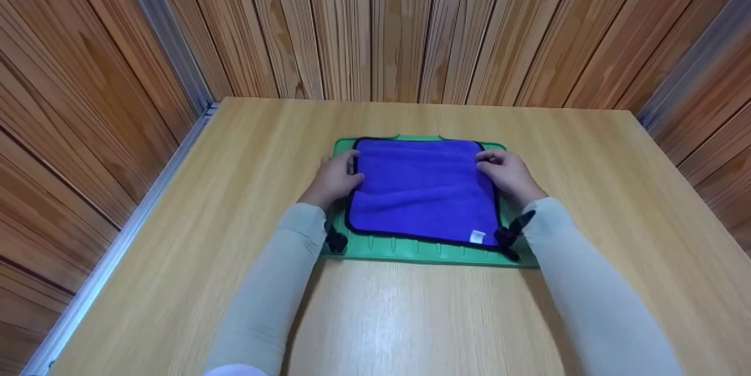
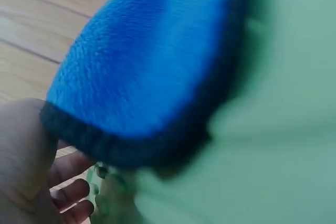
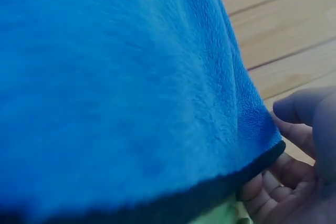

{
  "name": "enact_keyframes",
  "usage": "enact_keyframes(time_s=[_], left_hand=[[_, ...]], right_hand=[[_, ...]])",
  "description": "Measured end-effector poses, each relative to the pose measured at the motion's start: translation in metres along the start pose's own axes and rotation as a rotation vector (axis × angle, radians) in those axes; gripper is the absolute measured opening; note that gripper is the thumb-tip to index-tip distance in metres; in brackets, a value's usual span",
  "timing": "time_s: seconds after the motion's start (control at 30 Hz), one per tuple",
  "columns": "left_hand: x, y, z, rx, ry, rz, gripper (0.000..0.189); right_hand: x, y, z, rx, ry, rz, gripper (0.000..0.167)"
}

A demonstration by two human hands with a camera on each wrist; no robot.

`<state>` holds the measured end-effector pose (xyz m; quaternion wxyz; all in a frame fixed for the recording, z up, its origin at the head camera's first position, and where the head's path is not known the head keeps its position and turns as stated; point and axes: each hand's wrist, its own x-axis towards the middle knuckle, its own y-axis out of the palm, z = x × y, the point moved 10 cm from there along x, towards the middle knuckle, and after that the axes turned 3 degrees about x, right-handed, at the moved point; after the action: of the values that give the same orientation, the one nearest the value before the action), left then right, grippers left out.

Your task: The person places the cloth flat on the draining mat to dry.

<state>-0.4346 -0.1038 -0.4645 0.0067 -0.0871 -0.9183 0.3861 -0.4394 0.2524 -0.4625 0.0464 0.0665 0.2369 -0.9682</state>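
Observation:
A blue plush cloth (image 1: 422, 188) with black edging lies spread over a green ribbed tray (image 1: 405, 251), a white label (image 1: 477, 237) at its near right corner. My left hand (image 1: 335, 178) pinches the cloth's left edge; in the left wrist view the thumb lies by the black trim, with the other fingers below it. At the opposite edge my right hand (image 1: 509, 174) pinches the cloth. The right wrist view shows that hand's fingers (image 3: 294, 174) at the trimmed edge, where the cloth (image 3: 115, 87) slopes up. Most of the tray is hidden under the cloth.
The tray sits on a light wooden table (image 1: 375, 317). Wood-panelled walls (image 1: 399, 24) stand behind and at both sides, and a metal rail (image 1: 117, 241) runs along the table's left edge. Black straps (image 1: 335, 240) hang at both wrists.

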Motion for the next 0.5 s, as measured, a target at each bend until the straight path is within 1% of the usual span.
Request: enact_keyframes(time_s=[0.07, 0.2, 0.37, 0.5], left_hand=[[-0.008, 0.0, 0.002, 0.004, -0.002, 0.009, 0.054], [-0.028, 0.003, 0.003, -0.047, -0.019, 0.054, 0.051], [-0.05, 0.008, 0.004, -0.126, -0.028, 0.118, 0.056], [-0.064, 0.013, 0.008, -0.151, -0.015, 0.168, 0.06]], right_hand=[[-0.007, 0.001, 0.001, -0.017, -0.011, 0.016, 0.039], [-0.024, 0.005, -0.001, -0.049, -0.024, 0.045, 0.041], [-0.048, 0.012, -0.004, -0.114, -0.026, 0.103, 0.045], [-0.068, 0.019, -0.005, -0.142, -0.027, 0.163, 0.051]])
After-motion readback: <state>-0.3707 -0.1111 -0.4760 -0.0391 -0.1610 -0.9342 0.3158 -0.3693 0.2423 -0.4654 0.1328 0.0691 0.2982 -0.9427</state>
